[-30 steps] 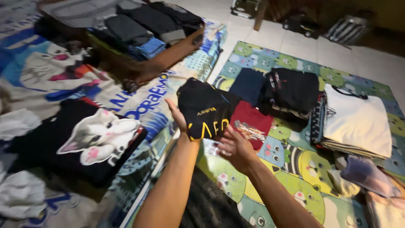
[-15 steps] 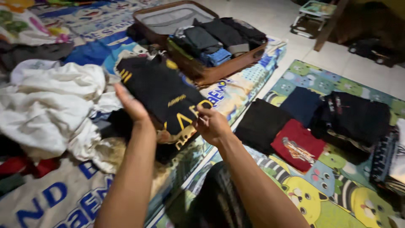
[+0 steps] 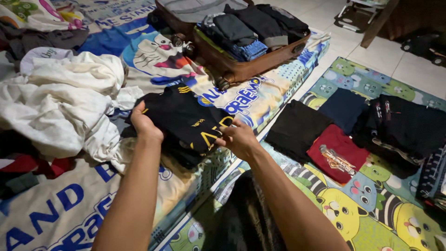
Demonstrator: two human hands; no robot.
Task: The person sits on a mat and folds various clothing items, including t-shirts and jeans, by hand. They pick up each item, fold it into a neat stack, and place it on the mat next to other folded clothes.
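Nearest, the left hand (image 3: 145,126) and right hand (image 3: 238,138) each clamp an edge of a folded black shirt (image 3: 188,122) with yellow print, held low over the cartoon sheet (image 3: 69,209). Judged from this, the shirt is being set down; releasing it flat comes next. Beyond lie white laundry (image 3: 60,102) and an open suitcase (image 3: 241,42).

The folded black shirt (image 3: 186,122) with yellow stripes and yellow lettering sits at the centre of the frame, slightly left. It is folded into a thick rectangle, lying flat and turned diagonally, its striped end toward the upper left. It rests on a darker garment on the printed mattress, with both hands gripping its opposite edges.
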